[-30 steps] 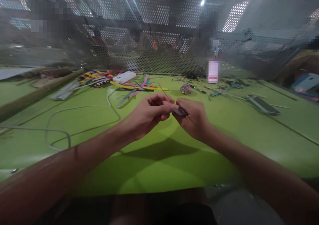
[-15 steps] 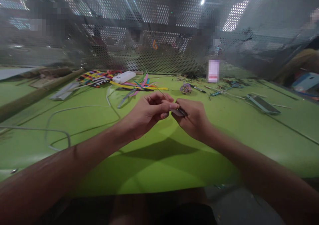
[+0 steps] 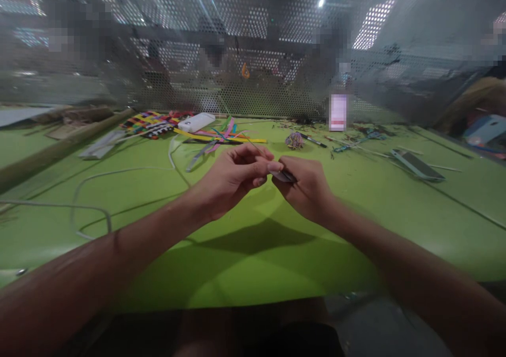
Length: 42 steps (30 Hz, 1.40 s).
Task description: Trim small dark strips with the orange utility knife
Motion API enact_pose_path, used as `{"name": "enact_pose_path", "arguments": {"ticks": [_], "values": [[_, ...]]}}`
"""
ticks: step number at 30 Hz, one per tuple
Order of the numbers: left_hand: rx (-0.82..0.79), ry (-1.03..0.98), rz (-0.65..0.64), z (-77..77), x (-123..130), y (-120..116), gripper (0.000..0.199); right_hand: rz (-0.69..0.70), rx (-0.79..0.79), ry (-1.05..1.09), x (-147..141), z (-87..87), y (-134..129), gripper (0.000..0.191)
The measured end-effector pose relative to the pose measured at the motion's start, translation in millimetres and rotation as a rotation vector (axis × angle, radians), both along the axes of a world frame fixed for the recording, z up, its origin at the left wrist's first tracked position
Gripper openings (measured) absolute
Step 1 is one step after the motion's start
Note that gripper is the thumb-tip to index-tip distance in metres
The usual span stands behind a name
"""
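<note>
Above the green tabletop [image 3: 253,286], the left hand [image 3: 233,180] pinches a thin strip [image 3: 256,148] between narrowed fingers; the right hand [image 3: 303,187] curls its fingers round a flat grey tool [image 3: 283,176] (mostly hidden).

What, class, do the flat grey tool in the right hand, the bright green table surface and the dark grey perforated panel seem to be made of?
Flat grey tool: perhaps dull metal, thin and grey, though the right hand covers much.
Bright green table surface: probably smooth vinyl, judging by its soft sheen.
Dark grey perforated panel: likely metal, faintly glossy, with regular small holes.
</note>
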<state>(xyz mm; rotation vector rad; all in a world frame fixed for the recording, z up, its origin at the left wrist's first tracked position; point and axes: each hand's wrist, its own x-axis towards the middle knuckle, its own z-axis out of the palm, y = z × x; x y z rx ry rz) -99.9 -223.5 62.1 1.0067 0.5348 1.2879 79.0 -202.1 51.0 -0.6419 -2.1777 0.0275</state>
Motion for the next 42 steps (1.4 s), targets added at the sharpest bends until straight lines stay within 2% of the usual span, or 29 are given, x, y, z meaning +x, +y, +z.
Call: {"name": "enact_pose_path", "arguments": {"ticks": [14, 23, 33, 42], "values": [[0.053, 0.02, 0.025, 3.0, -3.1, -1.4, 0.022, -0.002, -0.037, 0.005, 0.9, -0.6, 0.0, 0.03], [0.056, 0.066, 0.07, 6.4, -2.5, -3.6, 0.027, 0.004, -0.034, 0.019, 0.3, -0.6, -0.6, 0.03], [0.07, 0.004, 0.019, 5.2, -3.5, -3.1, 0.026, 0.007, -0.038, 0.03, -0.5, 0.1, 0.0, 0.032], [0.031, 0.029, 0.016, 7.5, -1.5, -4.9, 0.029, -0.004, -0.074, 0.025, -0.1, 1.7, -2.0, 0.033]]}}
